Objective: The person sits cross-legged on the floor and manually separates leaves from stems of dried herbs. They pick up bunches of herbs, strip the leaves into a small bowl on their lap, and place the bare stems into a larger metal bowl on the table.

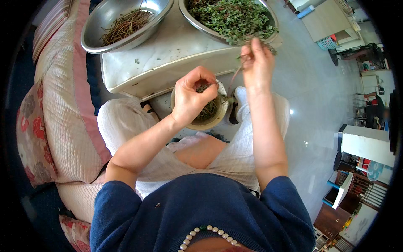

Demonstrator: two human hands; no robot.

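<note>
My left hand [197, 94] is curled above a cream-coloured bucket [206, 126], thumb and fingertips pinched together; what lies between them is too small to tell. Inside the bucket, partly covered by that hand, are dark green plant scraps [208, 111]. My right hand [257, 63] grips a leafy plant sprig with a reddish stem [236, 74] that hangs down towards the bucket. Just beyond it, a metal basin [201, 29] is heaped with small-leaved green plants [234, 19]. Another metal basin [91, 47], at the upper left, holds bare brown stems [126, 26].
Both basins stand on a low marble-topped table [151, 52] with loose leaf bits on it. A quilted sofa [59, 126] with patterned cushions [34, 135] is along the left. Furniture and a blue basket [326, 43] stand across the tiled floor at right.
</note>
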